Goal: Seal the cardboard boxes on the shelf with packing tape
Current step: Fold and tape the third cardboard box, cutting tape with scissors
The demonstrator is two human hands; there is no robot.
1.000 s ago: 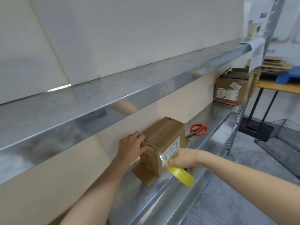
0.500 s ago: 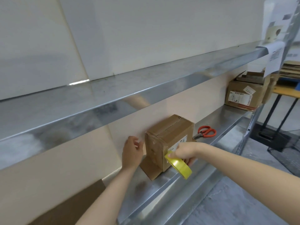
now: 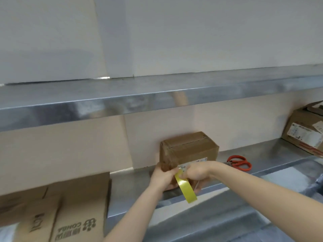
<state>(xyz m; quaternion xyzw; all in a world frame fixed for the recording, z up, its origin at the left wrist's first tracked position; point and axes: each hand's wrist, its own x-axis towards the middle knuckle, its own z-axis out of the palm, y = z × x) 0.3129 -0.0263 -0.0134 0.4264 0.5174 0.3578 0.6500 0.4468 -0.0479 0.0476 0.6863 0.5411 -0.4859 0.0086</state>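
Tape roll (image 3: 186,187) in curled R hand (image 3: 195,173) — L hand (image 3: 163,177) at box (image 3: 188,151) corner, grip unclear

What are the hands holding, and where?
Right hand grips the yellow tape roll at its top; left hand holds the box at its lower left corner.

I get soft, fairly bright, even indoor light. The upper shelf (image 3: 157,100) throws streaky glare along its steel edge. The box (image 3: 188,149) looks reasonably sharp; motion blur smears the flat cartons (image 3: 61,206) lower left, and straight lines bow toward the frame's edges.
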